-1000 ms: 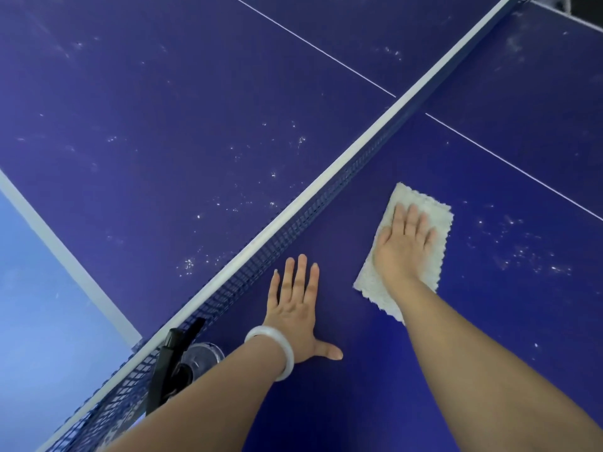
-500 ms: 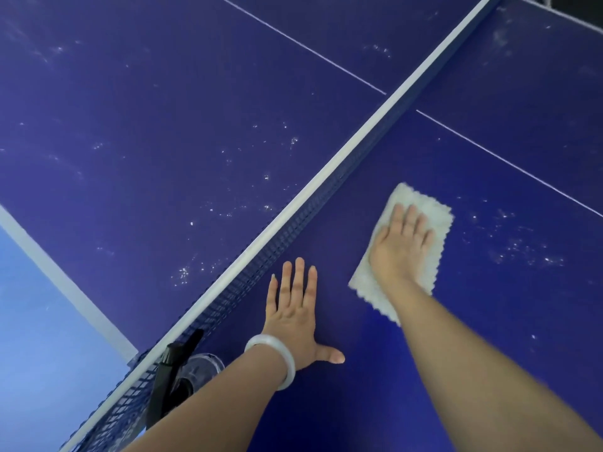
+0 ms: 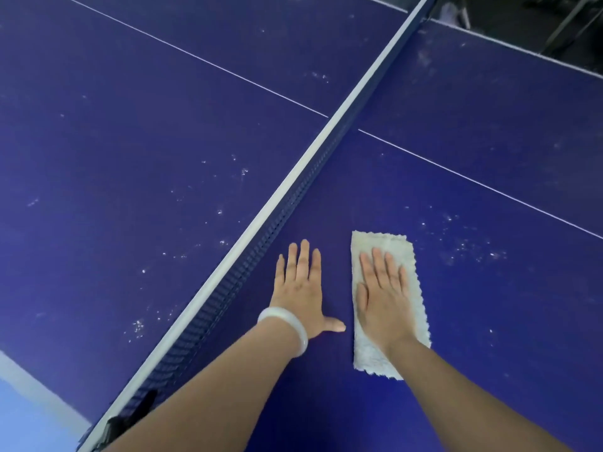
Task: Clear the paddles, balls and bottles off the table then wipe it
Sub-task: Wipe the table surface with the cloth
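A dark blue table tennis table (image 3: 473, 321) fills the view, flecked with small white specks. A pale, folded cloth (image 3: 408, 252) lies flat on the right half, close to the net. My right hand (image 3: 383, 295) presses flat on the cloth with straight fingers. My left hand (image 3: 300, 288), with a white bangle at the wrist, rests flat on the bare table between the cloth and the net, thumb spread toward the cloth. No paddles, balls or bottles are in view.
The net (image 3: 280, 220) with its white top band runs diagonally from lower left to upper right. Its black clamp post (image 3: 130, 419) sits at the lower left edge. White centre lines cross both halves. Beyond the far table edge, metal legs (image 3: 567, 24) show.
My right hand has slid the cloth back toward me and to the left, and the cloth has turned to lie more lengthwise. My left hand stays flat in place by the net.
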Demonstrator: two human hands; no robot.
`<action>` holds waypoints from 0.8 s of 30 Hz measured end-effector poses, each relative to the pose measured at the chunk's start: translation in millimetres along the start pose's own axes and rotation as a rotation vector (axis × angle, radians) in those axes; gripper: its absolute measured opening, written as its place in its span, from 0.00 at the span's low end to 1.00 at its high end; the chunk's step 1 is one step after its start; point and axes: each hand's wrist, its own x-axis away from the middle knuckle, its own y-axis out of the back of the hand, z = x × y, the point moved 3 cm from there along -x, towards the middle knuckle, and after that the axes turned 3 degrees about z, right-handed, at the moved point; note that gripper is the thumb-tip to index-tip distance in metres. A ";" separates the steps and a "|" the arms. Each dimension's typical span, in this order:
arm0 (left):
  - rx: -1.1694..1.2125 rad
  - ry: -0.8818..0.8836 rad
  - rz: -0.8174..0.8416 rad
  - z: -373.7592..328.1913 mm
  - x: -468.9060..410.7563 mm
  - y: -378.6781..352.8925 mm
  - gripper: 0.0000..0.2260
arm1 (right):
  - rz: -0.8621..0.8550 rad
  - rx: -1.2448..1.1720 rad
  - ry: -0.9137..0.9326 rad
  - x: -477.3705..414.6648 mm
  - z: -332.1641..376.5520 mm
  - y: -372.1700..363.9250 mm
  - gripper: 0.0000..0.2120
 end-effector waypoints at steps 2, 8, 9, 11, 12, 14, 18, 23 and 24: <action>-0.027 0.007 0.045 3.8 -24.5 5.8 0.63 | 0.003 0.033 0.030 -2.1 -5.2 1.6 0.28; -0.009 -0.029 0.082 11.8 -41.7 -9.1 0.65 | 0.054 0.105 0.272 -25.3 -26.7 7.5 0.27; -0.017 -0.028 0.077 12.7 -42.1 -10.3 0.65 | 0.048 0.105 0.257 -37.5 -35.1 9.7 0.28; -0.025 -0.027 0.081 12.7 -44.1 -11.3 0.64 | 0.014 0.034 0.033 -65.3 -53.8 16.2 0.28; -0.025 -0.026 0.084 12.7 -44.9 -11.5 0.64 | 0.006 -0.005 -0.120 -77.1 -59.1 18.2 0.28; -0.025 -0.023 0.088 12.4 -44.6 -11.8 0.64 | -0.004 -0.038 -0.277 -91.1 -51.4 19.6 0.28; -0.028 -0.019 0.087 12.5 -44.9 -12.1 0.64 | 0.032 -0.029 0.069 -119.1 -8.3 23.1 0.31; -0.017 -0.028 0.108 14.3 -45.2 -14.2 0.64 | 0.042 -0.034 -0.056 -196.4 -35.0 33.0 0.27; -0.015 -0.031 0.106 14.4 -45.2 -13.5 0.64 | 0.036 -0.056 -0.188 -203.3 -40.3 35.0 0.27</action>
